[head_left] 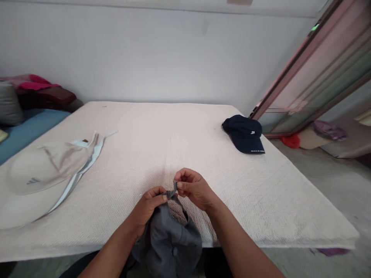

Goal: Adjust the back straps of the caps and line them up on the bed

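A grey baseball cap (174,245) hangs at the front edge of the table, its back opening turned up toward the tabletop. My left hand (149,206) is closed on the cap's back strap beside the small buckle (170,194). Between thumb and fingers, my right hand (194,187) pinches the loose end of the strap (175,186), just beyond the buckle. The cap's brim is hidden below.
A white textured cloth (139,127) covers the table. To the left lies a beige sun hat (37,166) with pale straps; at the back right, a navy cap (243,133). A wall (145,54) stands behind, and a sliding door (307,77) is at right.
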The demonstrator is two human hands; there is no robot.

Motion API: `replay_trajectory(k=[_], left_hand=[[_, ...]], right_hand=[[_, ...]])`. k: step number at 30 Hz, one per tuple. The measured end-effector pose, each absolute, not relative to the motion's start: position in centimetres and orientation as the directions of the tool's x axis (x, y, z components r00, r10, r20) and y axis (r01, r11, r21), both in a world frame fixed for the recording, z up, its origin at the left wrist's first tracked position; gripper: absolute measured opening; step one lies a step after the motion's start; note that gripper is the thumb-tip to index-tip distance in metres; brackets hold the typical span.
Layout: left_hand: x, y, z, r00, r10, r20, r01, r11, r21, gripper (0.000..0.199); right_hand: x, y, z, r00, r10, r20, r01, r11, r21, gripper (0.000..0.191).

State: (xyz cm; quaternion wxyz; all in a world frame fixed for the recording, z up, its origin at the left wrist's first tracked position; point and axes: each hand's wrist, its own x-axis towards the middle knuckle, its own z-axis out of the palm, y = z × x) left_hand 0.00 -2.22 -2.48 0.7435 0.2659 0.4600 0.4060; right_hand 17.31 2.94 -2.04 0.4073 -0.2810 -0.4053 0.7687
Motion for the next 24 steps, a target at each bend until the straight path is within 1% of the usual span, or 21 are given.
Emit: replay_trajectory(k=[3,6,9,10,12,14,16,18,20,24], left_hand=[[0.09,-2.27,-2.2,0.281,0.852,-0.442,-0.417,0.524,0.743,0.006],[0.09,-2.34,-2.0,0.32,0.838,-0.442,-0.428,0.544,0.721,0.005],[-0.03,-2.41,-2.12,0.302,0.839,-0.453,-0.431,0.544,0.72,0.007],[-0.09,-2.42,-2.21,0.29,0.843,-0.453,-0.431,0.538,0.725,0.007],[-0.18,-2.42,-2.38,0.275,0.853,-0.445,-0.429,0.522,0.737,0.007],[-0.25,-2.4,-2.49,0.265,0.862,-0.433,-0.432,0.507,0.746,0.008],[-0.27,-2.38,-2.52,0.256,0.868,-0.426,-0.435,0.496,0.751,0.007],[-0.27,-2.38,-2.49,0.252,0.868,-0.429,-0.43,0.497,0.753,0.006],[-0.28,-2.41,-2.46,0.25,0.863,-0.438,-0.422,0.505,0.753,0.005],[-0.36,-2.42,-2.44,0.236,0.864,-0.445,-0.393,0.504,0.769,0.008]], right_hand=[[17.05,2.89,-1.81,-0.464,0.881,-0.09,-0.449,-0.321,-0.834,0.021],[16.76,2.97,-1.74,-0.391,0.918,-0.059,-0.437,-0.242,-0.866,0.018],[16.63,3.1,-1.94,-0.395,0.917,-0.047,-0.442,-0.235,-0.865,0.02],[16.65,3.13,-2.07,-0.403,0.913,-0.066,-0.453,-0.261,-0.852,0.022],[16.75,3.13,-2.38,-0.397,0.905,-0.153,-0.448,-0.336,-0.828,0.026],[16.92,3.03,-2.61,-0.39,0.883,-0.261,-0.381,-0.413,-0.827,0.026],[17.07,2.84,-2.61,-0.452,0.839,-0.304,-0.312,-0.468,-0.827,0.024],[17.12,2.6,-2.35,-0.563,0.783,-0.266,-0.293,-0.49,-0.821,0.025],[17.06,2.41,-2.0,-0.637,0.739,-0.22,-0.295,-0.498,-0.816,0.026],[16.92,2.29,-1.8,-0.653,0.724,-0.223,-0.246,-0.481,-0.841,0.023]])
